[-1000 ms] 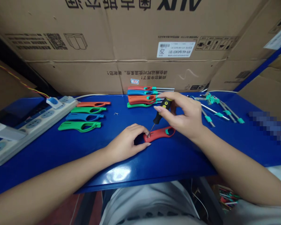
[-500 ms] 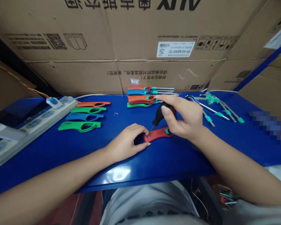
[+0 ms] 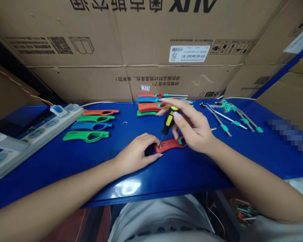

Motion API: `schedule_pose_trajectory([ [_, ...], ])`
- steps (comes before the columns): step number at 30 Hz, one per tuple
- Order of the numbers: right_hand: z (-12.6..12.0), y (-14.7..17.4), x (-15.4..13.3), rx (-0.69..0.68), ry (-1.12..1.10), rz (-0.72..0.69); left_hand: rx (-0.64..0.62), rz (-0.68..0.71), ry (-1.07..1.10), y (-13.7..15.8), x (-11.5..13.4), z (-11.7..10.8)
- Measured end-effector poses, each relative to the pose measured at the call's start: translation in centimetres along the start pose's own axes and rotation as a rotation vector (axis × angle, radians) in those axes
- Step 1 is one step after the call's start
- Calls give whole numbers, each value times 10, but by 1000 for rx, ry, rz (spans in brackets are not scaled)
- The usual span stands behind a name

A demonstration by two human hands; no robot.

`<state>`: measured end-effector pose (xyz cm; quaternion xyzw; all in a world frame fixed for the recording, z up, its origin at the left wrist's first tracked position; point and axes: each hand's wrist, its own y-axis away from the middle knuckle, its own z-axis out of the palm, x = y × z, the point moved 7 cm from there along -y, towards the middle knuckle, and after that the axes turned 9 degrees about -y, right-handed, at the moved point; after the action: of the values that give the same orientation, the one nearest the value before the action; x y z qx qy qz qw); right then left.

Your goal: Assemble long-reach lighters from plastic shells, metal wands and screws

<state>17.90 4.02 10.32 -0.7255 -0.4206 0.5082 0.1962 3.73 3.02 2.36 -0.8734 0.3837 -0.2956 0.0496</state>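
Note:
A red long-nosed lighter (image 3: 169,144) lies flat on the blue table, its teal trigger toward the right. My left hand (image 3: 137,153) grips its rounded left end between thumb and fingers. Above it, my right hand (image 3: 195,126) has a black and yellow screwdriver (image 3: 168,122) against the thumb, some fingers raised off the handle. The screwdriver tilts slightly, and its tip meets the lighter near the left end. Part of a metal tube (image 3: 213,129) shows beyond my right hand, which hides the lighter's right end.
Empty lighter casings (image 3: 89,135) lie in a column at left, beside a white power strip (image 3: 37,134). Small screws (image 3: 125,122) sit nearby. Several lighters (image 3: 148,99) are stacked at the back against a cardboard box (image 3: 103,80). Metal tubes with teal parts (image 3: 238,116) lie at right.
My right hand has turned about the screwdriver and its fingers have loosened and spread, showing the yellow on the handle. The left hand and red lighter have stayed in place.

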Motion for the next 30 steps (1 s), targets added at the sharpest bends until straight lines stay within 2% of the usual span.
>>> schedule_pose_trajectory([
  [3,-1,-2,1,-14,-15,22,-12,-6,3,0,1,0],
  [6,-11,-1,-11,120,189,-165,-7,-9,3,-1,2,-1],
  [8,-12,1,-18,144,265,-262,-1,-4,5,-1,2,-1],
  [10,-9,0,-15,100,217,-216,-5,1,6,-1,1,-1],
  [14,1,-2,4,-29,-1,35,-10,-1,3,-1,1,-1],
  [16,-2,-2,5,18,22,19,-10,-3,1,-1,1,-1],
  [19,-13,-1,-3,144,193,-113,-9,4,7,-1,2,-1],
  [21,-12,-1,-3,129,210,-103,-7,4,8,-1,2,-1],
  [24,0,-2,8,-27,5,59,-9,-4,4,-1,1,-1],
  [26,6,-2,10,-87,-83,96,-11,-8,4,-1,1,-1],
  [30,-7,-2,0,77,140,-47,-14,-10,8,-1,2,-1],
])
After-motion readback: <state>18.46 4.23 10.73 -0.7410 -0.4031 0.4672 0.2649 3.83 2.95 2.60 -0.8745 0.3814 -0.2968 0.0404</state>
